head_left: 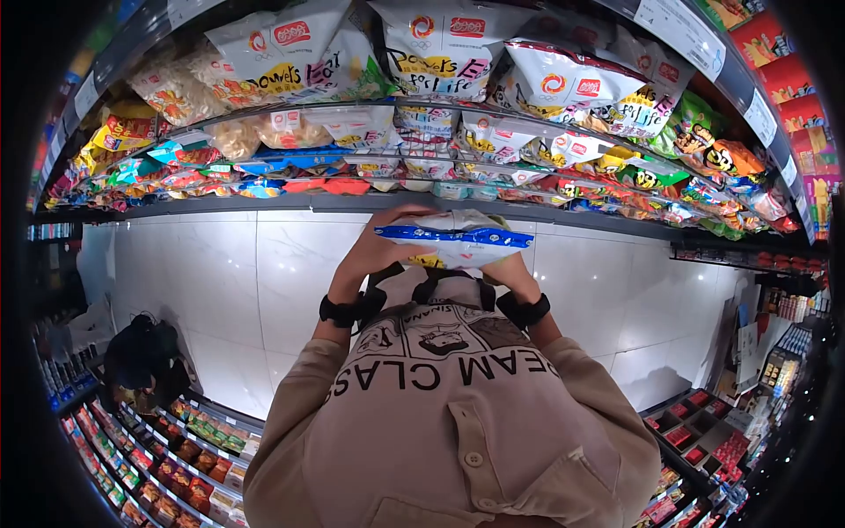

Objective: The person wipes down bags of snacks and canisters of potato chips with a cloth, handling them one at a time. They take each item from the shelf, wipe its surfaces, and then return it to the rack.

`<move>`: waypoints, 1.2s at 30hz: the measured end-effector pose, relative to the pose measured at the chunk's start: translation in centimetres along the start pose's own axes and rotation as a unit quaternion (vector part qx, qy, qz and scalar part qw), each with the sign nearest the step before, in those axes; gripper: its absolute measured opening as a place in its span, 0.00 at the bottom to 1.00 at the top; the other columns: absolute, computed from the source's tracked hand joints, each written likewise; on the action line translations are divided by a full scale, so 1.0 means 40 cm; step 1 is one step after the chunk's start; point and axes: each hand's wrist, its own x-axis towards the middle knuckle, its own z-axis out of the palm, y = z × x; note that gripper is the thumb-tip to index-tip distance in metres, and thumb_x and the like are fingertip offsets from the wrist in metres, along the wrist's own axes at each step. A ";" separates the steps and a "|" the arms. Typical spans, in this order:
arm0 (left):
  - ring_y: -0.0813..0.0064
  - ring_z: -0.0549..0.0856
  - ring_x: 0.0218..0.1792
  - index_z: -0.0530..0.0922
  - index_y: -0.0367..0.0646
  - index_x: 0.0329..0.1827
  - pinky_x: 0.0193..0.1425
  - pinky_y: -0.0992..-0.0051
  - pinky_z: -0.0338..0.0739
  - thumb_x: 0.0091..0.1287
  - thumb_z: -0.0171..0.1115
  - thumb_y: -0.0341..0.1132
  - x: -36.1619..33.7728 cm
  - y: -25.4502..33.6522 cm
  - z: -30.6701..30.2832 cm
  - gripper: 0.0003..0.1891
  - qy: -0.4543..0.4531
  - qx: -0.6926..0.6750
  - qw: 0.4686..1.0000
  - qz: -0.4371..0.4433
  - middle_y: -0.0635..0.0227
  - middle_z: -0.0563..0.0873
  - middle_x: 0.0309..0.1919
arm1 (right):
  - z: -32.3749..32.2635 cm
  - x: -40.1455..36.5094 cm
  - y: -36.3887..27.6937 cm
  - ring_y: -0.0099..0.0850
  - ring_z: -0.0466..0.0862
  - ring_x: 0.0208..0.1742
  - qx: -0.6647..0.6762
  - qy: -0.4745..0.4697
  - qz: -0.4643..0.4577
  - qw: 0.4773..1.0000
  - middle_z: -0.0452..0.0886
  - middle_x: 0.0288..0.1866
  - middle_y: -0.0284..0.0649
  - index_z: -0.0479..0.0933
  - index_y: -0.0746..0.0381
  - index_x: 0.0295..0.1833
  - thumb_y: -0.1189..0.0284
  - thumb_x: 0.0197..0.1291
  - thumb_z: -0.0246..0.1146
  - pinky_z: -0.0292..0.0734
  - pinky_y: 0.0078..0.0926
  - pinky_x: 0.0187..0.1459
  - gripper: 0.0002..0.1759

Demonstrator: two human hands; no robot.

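Note:
Between my two hands, in front of my chest, is a snack bag (458,250) with a white body and a blue sealed edge along its top. My left hand (380,246) grips the bag's left end, its fingers running behind the bag. At the opposite end my right hand (514,271) holds on, mostly covered by the bag. Dark bands circle both wrists. Just beyond the bag stands a shelf rack filled with snack bags, among them large white bags (440,53) printed "Powers for Life".
Pale tiled floor (220,290) spreads around me. Shelves of packaged goods (189,458) stand behind me on the left, with a person in dark clothing (141,356) near them. Red boxes (682,431) sit behind on the right. Price tags (682,35) line the shelf edges.

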 end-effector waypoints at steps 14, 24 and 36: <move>0.63 0.67 0.66 0.82 0.48 0.50 0.68 0.68 0.60 0.47 0.61 0.17 0.270 -0.121 -0.145 0.25 0.100 0.152 0.954 0.239 0.59 0.72 0.63 | 0.083 0.381 0.237 0.46 0.80 0.44 -0.160 0.142 -0.091 0.973 0.82 0.42 0.48 0.80 0.62 0.40 0.71 0.45 0.63 0.73 0.41 0.49 0.14; 0.75 0.80 0.50 0.79 0.36 0.51 0.54 0.78 0.73 0.44 0.66 0.18 0.350 -0.237 -0.212 0.25 0.205 0.109 0.957 0.175 0.63 0.84 0.48 | 0.050 0.350 0.007 0.24 0.79 0.39 0.216 0.127 -0.060 0.966 0.80 0.36 0.37 0.74 0.67 0.39 0.71 0.46 0.74 0.75 0.23 0.43 0.19; 0.68 0.84 0.44 0.81 0.39 0.44 0.48 0.72 0.76 0.38 0.72 0.38 0.524 -0.359 -0.276 0.26 0.219 0.202 0.945 -0.136 0.59 0.86 0.41 | 0.013 0.432 0.120 0.24 0.75 0.28 0.011 0.226 -0.007 0.974 0.80 0.28 0.36 0.74 0.67 0.36 0.67 0.49 0.72 0.72 0.27 0.33 0.17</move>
